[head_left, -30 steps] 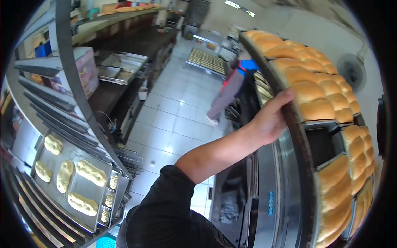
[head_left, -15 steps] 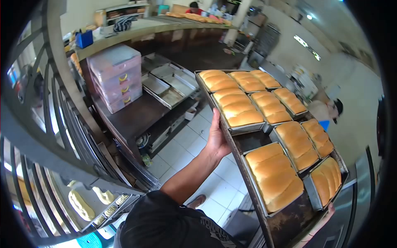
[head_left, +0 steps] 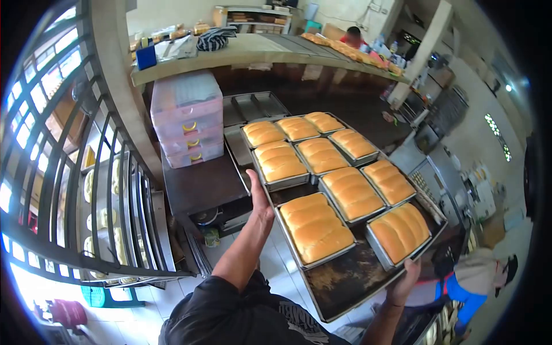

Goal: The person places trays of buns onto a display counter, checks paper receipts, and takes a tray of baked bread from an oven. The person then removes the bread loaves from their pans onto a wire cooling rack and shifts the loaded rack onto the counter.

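A dark baking tray is carried in front of me, with several golden bread loaves on it in metal loaf tins. The closest loaf lies at the tray's left side, and another loaf sits at the right near corner. My left hand grips the tray's left edge, its thumb up along the rim and its fingers hidden underneath. On the right near edge, my right hand holds the rim with the thumb on top. Bare, stained metal shows at the tray's near end.
A dark table bears a clear plastic drawer unit and metal pans. On the left, a barred metal rack holds trays of dough. Behind is a long counter with bread. A person is at the right.
The tray has swung left and levelled out, its far end now over the table with the pans. My view has turned right, and both hands still hold the tray; my right hand shows more.
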### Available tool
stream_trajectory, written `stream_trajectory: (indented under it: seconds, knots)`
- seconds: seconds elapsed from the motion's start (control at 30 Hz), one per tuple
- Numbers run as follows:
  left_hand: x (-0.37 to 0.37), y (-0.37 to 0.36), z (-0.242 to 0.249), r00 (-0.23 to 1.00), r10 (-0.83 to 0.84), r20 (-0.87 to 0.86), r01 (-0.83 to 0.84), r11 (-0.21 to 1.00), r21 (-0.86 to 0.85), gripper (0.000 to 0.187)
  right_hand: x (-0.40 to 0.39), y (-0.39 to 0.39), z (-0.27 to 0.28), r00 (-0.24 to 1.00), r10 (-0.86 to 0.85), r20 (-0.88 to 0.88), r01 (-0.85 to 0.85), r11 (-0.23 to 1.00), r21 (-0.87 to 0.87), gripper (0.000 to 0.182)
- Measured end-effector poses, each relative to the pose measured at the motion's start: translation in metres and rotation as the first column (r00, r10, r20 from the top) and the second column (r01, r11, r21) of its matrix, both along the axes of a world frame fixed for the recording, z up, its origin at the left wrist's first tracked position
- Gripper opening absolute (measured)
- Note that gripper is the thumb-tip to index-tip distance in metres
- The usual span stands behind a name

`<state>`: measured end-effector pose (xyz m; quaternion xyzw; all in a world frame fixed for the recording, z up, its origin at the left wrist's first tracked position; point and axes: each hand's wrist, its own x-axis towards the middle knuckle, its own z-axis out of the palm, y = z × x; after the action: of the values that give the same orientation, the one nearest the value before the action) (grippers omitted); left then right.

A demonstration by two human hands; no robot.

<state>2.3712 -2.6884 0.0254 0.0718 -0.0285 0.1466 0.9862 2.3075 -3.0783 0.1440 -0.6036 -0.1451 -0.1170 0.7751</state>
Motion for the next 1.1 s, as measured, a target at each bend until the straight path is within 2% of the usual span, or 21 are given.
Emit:
stream_trajectory:
  seconds: [0.17,0.37,0.43,0.5,0.53,0.57,0.6,0.67,0.73,0.87,0.93,1.0,1.03,1.1]
  knots:
    - [0.002,0.001,0.001,0.994,0.073,-0.085,-0.071,0.997,0.032,0.094,0.046,-0.003,-0.048,0.997,0.082,-0.014,-0.08,0.992,0.093,0.062]
    - [0.016,0.003,-0.02,0.993,0.109,-0.033,-0.107,0.992,0.065,0.091,0.079,-0.005,-0.087,0.992,0.122,-0.019,-0.118,0.983,0.139,0.057]
    - [0.019,0.0,-0.023,0.973,0.088,-0.212,-0.063,0.99,0.124,0.088,0.077,-0.016,-0.096,0.989,0.124,-0.084,-0.119,0.991,0.06,0.055]
    - [0.013,0.012,-0.032,0.914,0.105,-0.391,-0.029,0.98,0.196,0.085,0.081,-0.015,-0.118,0.976,0.151,-0.155,-0.152,0.988,0.005,0.053]
    - [0.021,0.023,-0.055,0.81,0.316,-0.494,-0.179,0.935,0.305,0.078,0.089,-0.019,-0.131,0.976,0.147,-0.159,-0.159,0.985,-0.062,0.05]
    - [0.017,0.024,-0.068,0.65,0.507,-0.566,-0.301,0.856,0.42,0.07,0.096,-0.024,-0.142,0.975,0.144,-0.168,-0.167,0.977,-0.135,0.048]
    - [0.012,0.021,-0.084,0.639,0.522,-0.565,-0.324,0.849,0.418,0.07,0.109,-0.024,-0.15,0.972,0.168,-0.165,-0.191,0.972,-0.137,0.048]
    - [-0.029,-0.009,-0.08,0.554,0.754,-0.352,-0.535,0.647,0.544,0.052,0.115,-0.018,-0.163,0.928,0.253,-0.272,-0.284,0.955,-0.08,0.043]
    - [-0.081,-0.047,-0.062,0.467,0.749,-0.47,-0.502,0.663,0.556,0.037,0.136,-0.015,-0.203,0.92,0.284,-0.27,-0.322,0.941,-0.107,0.04]
    - [-0.165,-0.108,-0.093,0.331,0.75,-0.573,-0.509,0.653,0.561,0.031,0.153,-0.012,-0.223,0.89,0.362,-0.278,-0.414,0.896,-0.158,0.041]
    - [-0.189,-0.149,-0.114,0.282,0.743,-0.607,-0.52,0.65,0.553,0.029,0.16,-0.022,-0.227,0.864,0.374,-0.336,-0.497,0.736,-0.46,0.043]
    - [-0.197,-0.179,-0.129,0.288,0.714,-0.638,-0.52,0.676,0.521,0.028,0.168,-0.025,-0.223,0.837,0.367,-0.405,-0.542,0.461,-0.702,0.047]
    - [-0.198,-0.196,-0.134,0.266,0.706,-0.656,-0.495,0.684,0.535,0.027,0.171,-0.027,-0.221,0.82,0.379,-0.429,-0.566,0.433,-0.701,0.047]
    - [-0.188,-0.235,-0.126,0.223,0.688,-0.69,-0.475,0.695,0.54,0.026,0.18,-0.035,-0.195,0.762,0.407,-0.503,-0.601,0.156,-0.784,0.05]
